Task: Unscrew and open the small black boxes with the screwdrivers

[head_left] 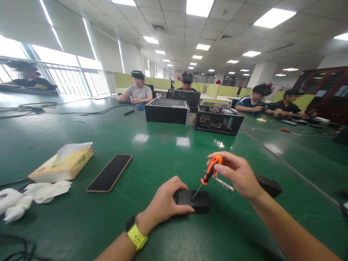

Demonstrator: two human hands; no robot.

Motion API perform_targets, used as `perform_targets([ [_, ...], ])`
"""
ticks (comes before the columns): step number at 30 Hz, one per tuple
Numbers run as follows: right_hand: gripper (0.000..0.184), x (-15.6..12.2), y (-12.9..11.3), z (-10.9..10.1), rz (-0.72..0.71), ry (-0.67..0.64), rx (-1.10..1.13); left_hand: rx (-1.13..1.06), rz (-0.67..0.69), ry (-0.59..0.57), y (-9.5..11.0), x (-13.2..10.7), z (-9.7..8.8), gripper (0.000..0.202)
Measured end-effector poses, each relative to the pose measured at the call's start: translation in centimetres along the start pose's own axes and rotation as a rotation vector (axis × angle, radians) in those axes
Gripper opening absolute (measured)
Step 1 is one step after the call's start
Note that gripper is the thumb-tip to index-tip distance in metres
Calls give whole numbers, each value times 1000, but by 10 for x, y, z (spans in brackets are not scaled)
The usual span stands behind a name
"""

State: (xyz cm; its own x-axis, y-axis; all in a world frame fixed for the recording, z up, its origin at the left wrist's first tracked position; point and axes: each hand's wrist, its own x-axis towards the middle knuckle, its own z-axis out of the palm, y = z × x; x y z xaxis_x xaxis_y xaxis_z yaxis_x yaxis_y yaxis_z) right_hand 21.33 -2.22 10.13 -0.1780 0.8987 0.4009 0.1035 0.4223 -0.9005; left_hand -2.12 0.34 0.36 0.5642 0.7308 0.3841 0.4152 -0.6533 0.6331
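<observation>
My left hand [169, 198] grips the left end of a small black rectangular box [201, 203] lying on the green table [152, 232]. My right hand [231, 170] holds the orange and black handle of a screwdriver [211, 169] between thumb and fingers. Its metal shaft slants down to the left, with the tip at the top face of the box. Whether a screw sits under the tip is too small to tell. Behind the screwdriver lies a thin silver pen-like tool [225, 184], partly covered. Another black block [268, 185] rests beyond my right wrist, which hides part of it.
To the left lie a phone [109, 173], a tissue pack [63, 163] and crumpled tissues [40, 192]. Two open computer cases [166, 113] [217, 121] stand further back. A second screwdriver [288, 131] lies at the right. Several people sit around the table, and cables [67, 112] run along the left.
</observation>
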Motion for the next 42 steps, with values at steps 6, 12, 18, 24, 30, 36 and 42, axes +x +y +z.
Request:
perform_targets([
  [6,20,0,3,3,15,-33,13,6,5,2,0,-1,0,46],
  [12,21,0,3,4,5,-25,18,8,10,1,-2,-2,1,46],
  [18,21,-1,3,6,-6,-22,22,6,9,3,-2,-2,1,46],
  [24,22,-2,2,6,-19,-38,20,8,17,4,-3,-2,1,46],
  [30,22,-2,2,4,-20,-22,13,-1,16,4,-1,-1,1,46],
  [36,21,-1,3,5,-19,-36,22,7,10,-3,-1,-1,1,46],
  [42,19,-2,3,8,-87,-43,-80,3,7,0,-2,-1,1,47],
])
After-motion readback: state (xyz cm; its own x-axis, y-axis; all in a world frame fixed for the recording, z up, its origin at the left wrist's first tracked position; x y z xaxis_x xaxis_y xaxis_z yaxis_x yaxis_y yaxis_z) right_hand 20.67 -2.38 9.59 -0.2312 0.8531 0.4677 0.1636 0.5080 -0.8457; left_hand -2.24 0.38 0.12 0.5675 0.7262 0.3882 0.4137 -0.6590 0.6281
